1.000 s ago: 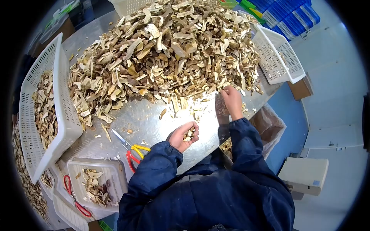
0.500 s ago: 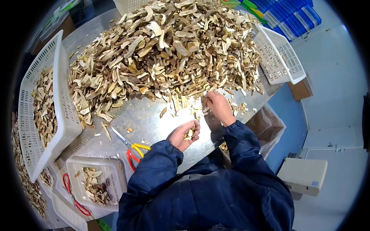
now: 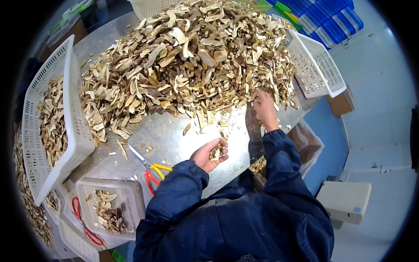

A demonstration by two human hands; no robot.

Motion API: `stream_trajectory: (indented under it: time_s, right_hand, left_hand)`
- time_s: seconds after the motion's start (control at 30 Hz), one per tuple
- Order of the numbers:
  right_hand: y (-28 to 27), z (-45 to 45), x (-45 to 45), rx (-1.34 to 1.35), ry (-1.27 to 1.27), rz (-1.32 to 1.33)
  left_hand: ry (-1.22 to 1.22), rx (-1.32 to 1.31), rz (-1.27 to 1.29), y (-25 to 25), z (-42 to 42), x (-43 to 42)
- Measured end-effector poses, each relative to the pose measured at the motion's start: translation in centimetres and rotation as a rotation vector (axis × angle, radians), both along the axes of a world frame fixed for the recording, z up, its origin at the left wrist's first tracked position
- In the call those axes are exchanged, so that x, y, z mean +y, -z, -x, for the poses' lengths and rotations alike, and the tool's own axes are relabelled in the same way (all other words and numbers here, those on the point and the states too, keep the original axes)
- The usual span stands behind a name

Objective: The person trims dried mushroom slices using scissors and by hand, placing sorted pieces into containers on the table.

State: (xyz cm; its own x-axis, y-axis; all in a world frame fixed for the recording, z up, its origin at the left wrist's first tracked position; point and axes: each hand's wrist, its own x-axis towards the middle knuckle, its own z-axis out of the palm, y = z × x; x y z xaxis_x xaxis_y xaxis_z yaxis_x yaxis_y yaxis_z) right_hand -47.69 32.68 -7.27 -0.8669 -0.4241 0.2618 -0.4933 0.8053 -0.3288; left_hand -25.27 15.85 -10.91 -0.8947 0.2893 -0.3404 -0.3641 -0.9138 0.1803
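Observation:
A large heap of dried mushroom slices (image 3: 192, 56) covers the back of the metal table (image 3: 170, 135). My left hand (image 3: 210, 155), palm up near the front edge, curls its fingers round several small mushroom pieces (image 3: 217, 152). At the heap's lower right edge is my right hand (image 3: 265, 109), its fingers bent against the slices; whether it grips one is too small to tell. Scissors with red and yellow handles (image 3: 153, 171) lie open beside my left sleeve.
White perforated baskets stand at the left (image 3: 70, 109) and right (image 3: 312, 65). A clear plastic tub (image 3: 137, 198) holds slices at the lower left, beside red-handled scissors (image 3: 78, 209). A lined bin (image 3: 307, 146) sits below the table's right edge. Blue crates (image 3: 331, 24) are at upper right.
My right hand moved left and toward me from the heap's edge, then back right and up to it. My left hand stays almost in place, still cupping pieces.

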Motion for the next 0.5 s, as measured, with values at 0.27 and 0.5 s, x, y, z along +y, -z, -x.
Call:
stream_trajectory:
  time_s: [0.27, 0.5]
  right_hand:
    - [0.6, -6.2, 0.2, -0.201, -0.141, 0.163]
    - [-2.5, -10.4, -0.1, -0.858, -0.189, 0.618]
  left_hand:
    - [-0.003, 0.015, -0.029, 0.2, 0.0, 0.3]
    - [-0.003, 0.076, -0.023, 0.6, 0.3, 0.6]
